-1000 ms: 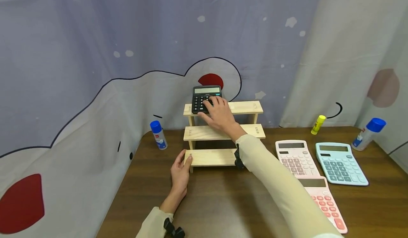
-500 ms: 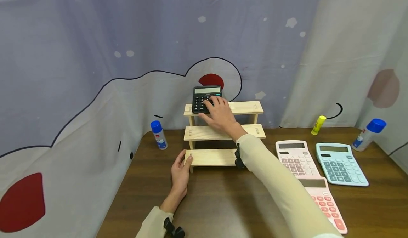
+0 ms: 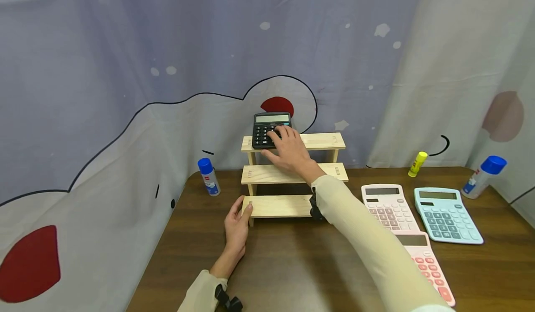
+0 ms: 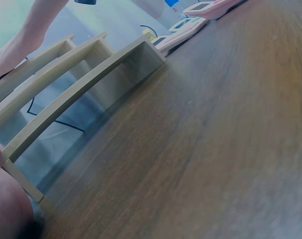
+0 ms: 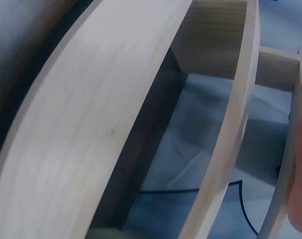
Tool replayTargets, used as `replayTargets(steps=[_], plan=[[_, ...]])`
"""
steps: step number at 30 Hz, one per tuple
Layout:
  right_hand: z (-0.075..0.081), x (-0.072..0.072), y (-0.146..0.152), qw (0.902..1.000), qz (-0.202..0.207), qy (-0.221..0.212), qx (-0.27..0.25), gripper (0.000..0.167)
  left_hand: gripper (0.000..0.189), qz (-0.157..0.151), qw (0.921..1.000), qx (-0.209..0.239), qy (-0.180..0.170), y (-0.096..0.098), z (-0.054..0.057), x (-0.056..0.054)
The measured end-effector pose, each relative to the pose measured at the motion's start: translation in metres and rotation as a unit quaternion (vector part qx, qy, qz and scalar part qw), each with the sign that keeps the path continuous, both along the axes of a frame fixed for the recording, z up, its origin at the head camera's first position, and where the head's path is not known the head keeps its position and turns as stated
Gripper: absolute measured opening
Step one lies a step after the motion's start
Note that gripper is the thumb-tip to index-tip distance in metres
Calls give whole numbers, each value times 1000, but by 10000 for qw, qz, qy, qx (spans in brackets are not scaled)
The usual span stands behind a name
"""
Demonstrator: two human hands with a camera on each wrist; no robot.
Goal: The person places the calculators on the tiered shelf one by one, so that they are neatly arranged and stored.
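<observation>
A black calculator (image 3: 261,131) leans back on the top tier, at the left, of a three-tier wooden display stand (image 3: 280,206). My right hand (image 3: 290,152) reaches over the lower tiers, its fingers resting on the calculator's lower right keys and covering some of them. The thumb sits below the calculator's bottom edge. At the left end of the lowest tier, my left hand (image 3: 237,228) grips the board, thumb on top; the fingers beyond the edge are partly hidden. In the right wrist view, only a strip of the right hand (image 5: 300,164) shows beside the top board.
On the right of the brown table (image 3: 267,265) lie a white calculator (image 3: 386,210), a light blue calculator (image 3: 448,214) and a pink calculator (image 3: 430,265), partly behind the right sleeve. Blue-capped bottles stand left (image 3: 209,177) and right (image 3: 482,177). A yellow tube (image 3: 418,164) stands near the curtain (image 3: 209,47).
Almost nothing differs. The right hand has shifted very slightly to the right over the calculator keys; the left hand and the stand keep their places.
</observation>
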State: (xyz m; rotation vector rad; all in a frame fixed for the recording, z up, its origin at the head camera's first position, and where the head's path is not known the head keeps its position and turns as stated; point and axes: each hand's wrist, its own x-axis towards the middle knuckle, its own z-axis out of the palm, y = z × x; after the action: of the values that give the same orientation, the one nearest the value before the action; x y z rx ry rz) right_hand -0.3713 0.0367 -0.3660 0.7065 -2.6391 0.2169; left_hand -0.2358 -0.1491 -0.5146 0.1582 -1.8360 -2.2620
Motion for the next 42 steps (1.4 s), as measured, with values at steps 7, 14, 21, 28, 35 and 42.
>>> replayTargets(steps=[7,14,21,28,35,42], plan=[[9,-4,23,9997,89,129,188,76,56,-37,10000,-5,19,2,0,-3],[20,-5,44,9997,187,19,139,81,56,39,10000,57,7,-2,-1,-5],[33,-5,62,9998,185,-42,-40,79,55,0,10000,-69,31,-5,0,-3],[36,5,90,9991,40,-135,-389,75,56,-81,10000,27,32,-3,0,-3],[38,16,114,9982,-104,-140,-576,77,55,-55,10000,-2,27,-3,3,-3],[39,27,128,9970,-341,-128,-677,80,55,-40,10000,21,22,-2,4,-2]])
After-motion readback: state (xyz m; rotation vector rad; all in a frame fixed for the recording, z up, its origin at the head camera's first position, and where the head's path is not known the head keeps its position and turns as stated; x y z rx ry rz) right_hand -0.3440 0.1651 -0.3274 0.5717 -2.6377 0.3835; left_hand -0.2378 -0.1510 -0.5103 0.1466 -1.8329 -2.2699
